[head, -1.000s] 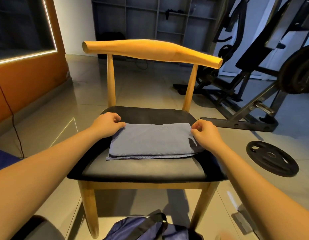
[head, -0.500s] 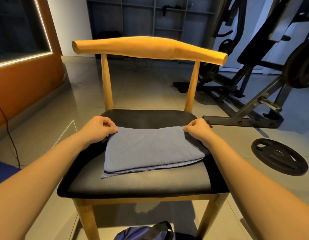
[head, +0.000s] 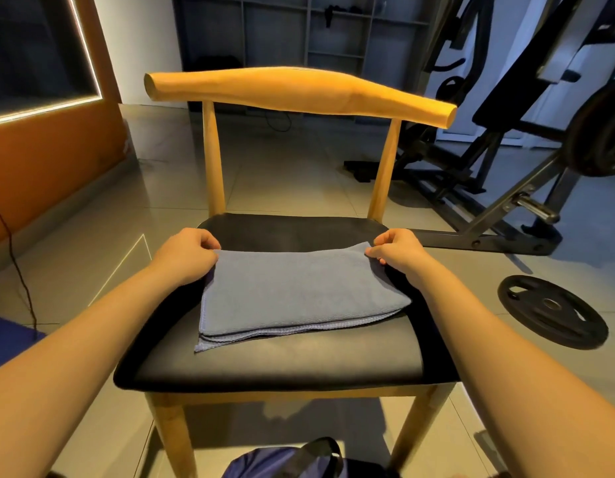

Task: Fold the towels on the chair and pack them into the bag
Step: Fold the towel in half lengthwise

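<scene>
With the bag (head: 285, 462) sitting on the floor before the chair (head: 264, 367), the near edges of the folded towel (head: 292, 291) are fanning unevenly, so a lopsided pull is risking the layers sliding apart. The towel is lying on the seat, the left hand (head: 187, 255) and right hand (head: 397, 251) pinching its far corners.

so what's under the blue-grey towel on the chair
The towel lies folded on the chair's black seat, which shows all round it. Stacked layers show at its near edge. The seat patch beneath it is covered. The left hand and right hand pinch its far corners.
</scene>
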`<state>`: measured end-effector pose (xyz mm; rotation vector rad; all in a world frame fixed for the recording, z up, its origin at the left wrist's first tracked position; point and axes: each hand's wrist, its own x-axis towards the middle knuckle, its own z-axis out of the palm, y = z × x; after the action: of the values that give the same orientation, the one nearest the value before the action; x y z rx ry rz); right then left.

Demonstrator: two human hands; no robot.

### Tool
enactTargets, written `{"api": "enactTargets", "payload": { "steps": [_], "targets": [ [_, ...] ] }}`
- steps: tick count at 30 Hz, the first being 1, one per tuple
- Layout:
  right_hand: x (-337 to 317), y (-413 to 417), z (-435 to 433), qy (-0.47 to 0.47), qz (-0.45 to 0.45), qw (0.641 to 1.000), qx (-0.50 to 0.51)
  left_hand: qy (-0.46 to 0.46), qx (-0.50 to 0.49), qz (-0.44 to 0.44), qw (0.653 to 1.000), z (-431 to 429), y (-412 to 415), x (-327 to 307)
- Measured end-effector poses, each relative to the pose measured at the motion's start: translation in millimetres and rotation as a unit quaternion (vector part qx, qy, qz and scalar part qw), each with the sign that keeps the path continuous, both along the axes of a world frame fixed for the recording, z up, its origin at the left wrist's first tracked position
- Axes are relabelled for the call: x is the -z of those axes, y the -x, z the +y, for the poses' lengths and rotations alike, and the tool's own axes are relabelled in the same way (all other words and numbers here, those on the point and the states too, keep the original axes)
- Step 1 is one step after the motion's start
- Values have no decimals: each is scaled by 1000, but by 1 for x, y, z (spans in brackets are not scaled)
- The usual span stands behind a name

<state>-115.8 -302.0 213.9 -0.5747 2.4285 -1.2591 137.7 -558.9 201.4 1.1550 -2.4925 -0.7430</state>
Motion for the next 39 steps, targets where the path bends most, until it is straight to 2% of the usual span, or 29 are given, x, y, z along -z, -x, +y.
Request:
{"api": "enactTargets", "payload": {
  "steps": [2, 4, 5, 8, 11, 14, 18, 20, 22, 24, 27, 31, 32, 35, 37, 39],
  "targets": [
    [-1, 0, 1, -32, 6, 999, -8, 108, 37, 11, 993, 8, -1, 2],
    [-8, -5, 5, -77, 14, 997, -19, 179, 147, 22, 973, 20, -2, 4],
    [-11, -7, 7, -98, 14, 995, -26, 190, 203, -3, 960, 27, -1, 5],
    [-18, -10, 17, -161, 11, 984, -75, 169, 258, -173, 935, 35, 0, 12],
    [-23, -10, 27, -166, -9, 976, -141, 115, 223, -239, 938, 32, -2, 16],
    [-30, -12, 34, -164, -44, 972, -160, 126, 196, -221, 947, 34, -3, 16],
    [-36, -17, 39, -217, -135, 948, -188, 213, 146, -101, 961, 33, -7, 11],
    [-37, -15, 40, -206, -139, 953, -172, 154, 113, -80, 978, 27, -9, 5],
    [-39, -12, 37, -165, -103, 972, -131, 19, 83, -58, 995, 20, -10, -4],
    [-40, -10, 32, -113, -59, 988, -84, -97, 52, -22, 994, 17, -12, -12],
    [-38, -10, 19, -44, -14, 998, -32, -189, 40, -9, 981, 20, -18, -26],
    [-28, 0, 0, 42, 65, 996, 36, -281, 53, -36, 958, 30, -26, -37],
    [-23, 2, -1, 26, 106, 993, 44, -283, 55, -55, 956, 35, -28, -36],
    [-7, -6, 0, -132, 215, 968, 10, -218, 64, -118, 967, 43, -34, -30],
    [-4, -21, 2, -193, 289, 938, -12, -103, 79, -140, 982, 43, -39, -29],
    [-9, -45, 1, -180, 351, 918, -39, 41, 124, -107, 986, 43, -44, -30]
  ]
}}
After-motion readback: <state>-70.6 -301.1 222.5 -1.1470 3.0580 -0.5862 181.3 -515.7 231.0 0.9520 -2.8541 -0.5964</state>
